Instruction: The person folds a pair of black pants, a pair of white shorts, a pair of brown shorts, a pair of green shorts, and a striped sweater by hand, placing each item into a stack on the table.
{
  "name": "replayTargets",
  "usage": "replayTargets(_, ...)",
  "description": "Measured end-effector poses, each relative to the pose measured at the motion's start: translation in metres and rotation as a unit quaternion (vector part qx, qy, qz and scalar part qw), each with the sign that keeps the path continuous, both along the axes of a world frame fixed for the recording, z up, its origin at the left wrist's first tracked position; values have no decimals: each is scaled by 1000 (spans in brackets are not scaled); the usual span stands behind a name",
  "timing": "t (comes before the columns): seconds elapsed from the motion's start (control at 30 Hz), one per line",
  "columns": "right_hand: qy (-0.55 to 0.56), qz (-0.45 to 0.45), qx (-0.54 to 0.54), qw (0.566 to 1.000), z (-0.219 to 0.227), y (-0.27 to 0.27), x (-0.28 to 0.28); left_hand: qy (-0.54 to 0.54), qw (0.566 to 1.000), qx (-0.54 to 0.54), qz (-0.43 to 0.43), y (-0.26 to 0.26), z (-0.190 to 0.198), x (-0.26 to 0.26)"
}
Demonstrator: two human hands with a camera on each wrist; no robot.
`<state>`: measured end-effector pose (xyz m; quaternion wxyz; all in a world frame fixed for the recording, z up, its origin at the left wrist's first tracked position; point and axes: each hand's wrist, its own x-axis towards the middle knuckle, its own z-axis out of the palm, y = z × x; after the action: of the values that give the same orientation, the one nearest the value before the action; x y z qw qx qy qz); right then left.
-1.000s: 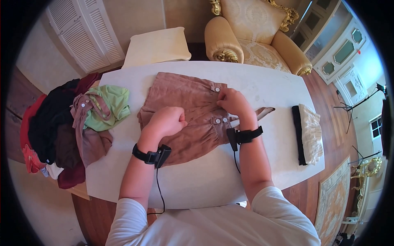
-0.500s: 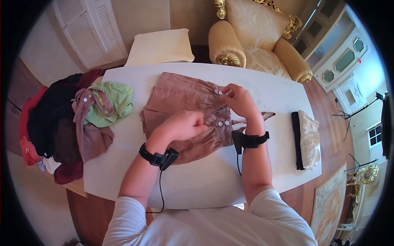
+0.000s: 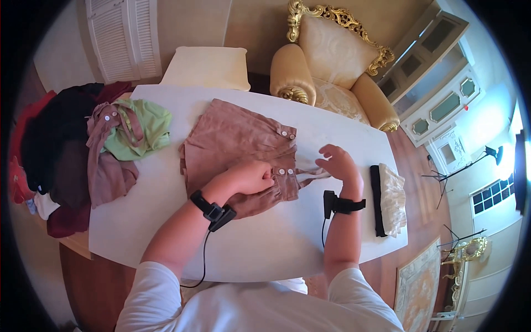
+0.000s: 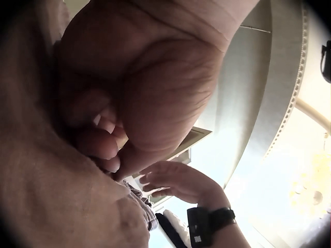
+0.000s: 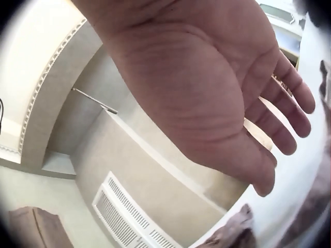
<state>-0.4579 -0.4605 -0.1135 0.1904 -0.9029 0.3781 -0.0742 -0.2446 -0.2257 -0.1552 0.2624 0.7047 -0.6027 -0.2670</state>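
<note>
Brown shorts (image 3: pixel 238 130) with white buttons and straps (image 3: pixel 312 176) lie on the white table (image 3: pixel 166 238), waistband to the right. Over their lower front, my left hand (image 3: pixel 249 178) has its fingers curled down against the cloth, pinching it near the waistband; the left wrist view shows that hand (image 4: pixel 150 88) close up against the fabric (image 4: pixel 62 181), the contact partly hidden. Just above and right of the straps, my right hand (image 3: pixel 342 165) holds nothing. Its fingers are apart and gently bent, and the right wrist view shows its palm (image 5: pixel 201 88) bare.
At the table's left lies a heap of dark and red clothes (image 3: pixel 52 138), with a green garment (image 3: pixel 146 127) and another brown one (image 3: pixel 110 180) on it. Folded black and cream clothes (image 3: pixel 392 199) lie at the right. Behind stand an armchair (image 3: pixel 332 55) and a cream stool (image 3: pixel 207 66).
My right hand has left the upper waistband and moved right, towards the straps, its fingers spreading. My left hand has shifted right across the shorts towards the waistband. The head view has turned slightly.
</note>
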Motion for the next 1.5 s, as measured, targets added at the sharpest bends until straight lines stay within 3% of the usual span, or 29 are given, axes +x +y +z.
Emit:
replayTargets(0.07, 7, 1, -33, 999, -21, -22, -17, -4, 1000, 19, 14, 0, 9, 0)
replayTargets(0.23, -9, -48, -52, 997, -18, -28, -24, -31, 999, 20, 22, -1, 6, -4)
replayTargets(0.43, 36, -69, -13, 997, -35, -61, -48, -14, 999, 22, 30, -1, 5, -4)
replayTargets(0.67, 10, -117, -24, 993, -51, -84, -73, -17, 999, 18, 23, -4, 4, -3)
replayTargets(0.93, -2, -136, 26, 990, -41, -87, -74, -16, 999, 16, 25, -3, 6, -4)
replayTargets(1.03, -86, -154, -28, 984, -29, -79, -72, -15, 999, 22, 27, -2, 6, -4)
replayTargets(1.33, -125, -170, -87, 974, -18, -71, -63, -28, 999, 21, 27, -3, 3, -4)
replayTargets(1.5, -151, -178, -32, 972, 4, -53, -53, -34, 999, 15, 16, -4, 1, -2)
